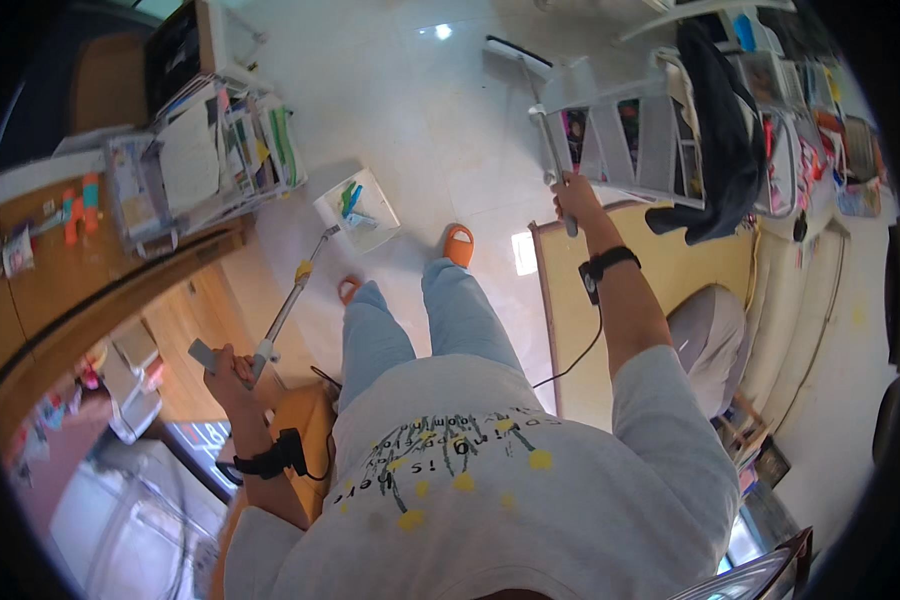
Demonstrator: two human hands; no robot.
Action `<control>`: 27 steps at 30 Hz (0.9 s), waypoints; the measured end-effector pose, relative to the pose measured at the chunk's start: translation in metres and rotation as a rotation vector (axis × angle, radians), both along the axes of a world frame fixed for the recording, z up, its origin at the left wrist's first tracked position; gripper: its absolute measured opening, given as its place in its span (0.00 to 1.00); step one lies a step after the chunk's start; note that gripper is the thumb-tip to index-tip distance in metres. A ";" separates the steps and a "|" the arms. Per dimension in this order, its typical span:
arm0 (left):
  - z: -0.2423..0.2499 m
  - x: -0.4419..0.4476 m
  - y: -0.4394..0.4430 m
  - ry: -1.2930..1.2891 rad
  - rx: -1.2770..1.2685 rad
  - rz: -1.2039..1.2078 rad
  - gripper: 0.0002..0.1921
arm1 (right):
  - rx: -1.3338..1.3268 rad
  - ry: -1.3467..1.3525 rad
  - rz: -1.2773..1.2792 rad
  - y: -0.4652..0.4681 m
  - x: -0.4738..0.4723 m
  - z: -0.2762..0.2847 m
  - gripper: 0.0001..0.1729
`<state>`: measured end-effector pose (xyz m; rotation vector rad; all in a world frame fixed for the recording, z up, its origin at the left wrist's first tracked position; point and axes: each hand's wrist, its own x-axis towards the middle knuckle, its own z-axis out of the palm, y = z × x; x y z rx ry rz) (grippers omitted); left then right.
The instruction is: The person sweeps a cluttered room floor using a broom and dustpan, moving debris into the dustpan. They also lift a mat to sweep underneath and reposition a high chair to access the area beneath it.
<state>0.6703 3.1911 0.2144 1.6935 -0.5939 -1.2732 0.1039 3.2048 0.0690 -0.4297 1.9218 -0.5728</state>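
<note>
My left hand is closed round the grey handle of a metal reaching tool with a yellow band. The tool's far end touches or overlaps the near-left rim of a white bin; I cannot tell which. Green and blue items and a clear wrapper lie in the bin on the floor. My right hand grips the grey handle of a long pole. At the pole's far end, a wide head with a dark edge is at the tiled floor, beyond the bin and to its right.
A clear plastic drawer unit with a dark garment over it stands at right. Below it lies a yellow board or mat. Papers and folders fill a holder on the wooden desk at left. Orange slippers are on my feet.
</note>
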 end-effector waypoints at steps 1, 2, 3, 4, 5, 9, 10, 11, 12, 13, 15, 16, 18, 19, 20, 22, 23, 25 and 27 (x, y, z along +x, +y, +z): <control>0.005 -0.009 0.016 -0.082 0.045 0.070 0.16 | -0.010 -0.048 -0.009 -0.012 -0.012 -0.009 0.06; 0.010 -0.012 0.030 -0.125 0.053 0.109 0.15 | 0.006 -0.079 -0.032 -0.019 -0.013 -0.017 0.06; 0.015 -0.014 0.044 -0.141 0.031 0.117 0.14 | 0.025 -0.110 -0.058 -0.023 -0.013 -0.025 0.07; 0.015 -0.013 0.055 -0.139 0.064 0.176 0.13 | 0.027 -0.145 -0.071 -0.025 -0.010 -0.033 0.07; 0.013 -0.013 0.068 -0.166 0.079 0.207 0.13 | 0.039 -0.097 0.100 -0.021 -0.002 -0.042 0.09; -0.012 -0.009 0.108 -0.183 0.108 0.322 0.13 | 0.112 0.127 0.463 0.041 0.049 -0.076 0.12; -0.020 -0.009 0.117 -0.145 0.120 0.343 0.12 | 0.055 0.117 0.676 0.061 0.064 -0.079 0.12; -0.026 -0.007 0.126 -0.134 0.178 0.392 0.11 | 0.028 0.114 0.788 0.080 0.078 -0.078 0.13; -0.037 -0.010 0.135 -0.134 0.152 0.391 0.11 | -0.007 0.113 0.896 0.097 0.094 -0.073 0.13; -0.045 -0.011 0.143 -0.120 0.135 0.399 0.11 | 0.078 0.114 0.870 0.113 0.112 -0.064 0.13; -0.057 -0.009 0.156 -0.069 0.044 0.388 0.10 | 0.260 0.065 0.793 0.139 0.152 -0.030 0.13; -0.062 -0.005 0.161 -0.076 0.089 0.429 0.10 | 0.353 0.013 0.738 0.148 0.170 -0.012 0.13; -0.070 0.003 0.171 -0.075 0.104 0.469 0.09 | 0.460 -0.082 0.743 0.156 0.196 0.021 0.12; -0.073 0.008 0.177 -0.040 0.069 0.469 0.09 | 0.485 -0.125 0.802 0.163 0.207 0.035 0.12; -0.077 0.007 0.184 -0.014 0.060 0.479 0.08 | 0.500 -0.188 0.870 0.176 0.214 0.047 0.12; -0.081 0.013 0.196 0.003 0.040 0.505 0.08 | 0.576 -0.284 0.764 0.196 0.230 0.063 0.12; -0.083 0.015 0.197 -0.004 0.027 0.520 0.08 | 0.590 -0.334 0.716 0.202 0.235 0.067 0.12; -0.084 0.023 0.205 0.004 -0.006 0.552 0.08 | 0.621 -0.419 0.705 0.217 0.246 0.077 0.11; -0.084 0.035 0.215 0.043 -0.075 0.592 0.08 | 0.672 -0.506 0.648 0.223 0.254 0.088 0.11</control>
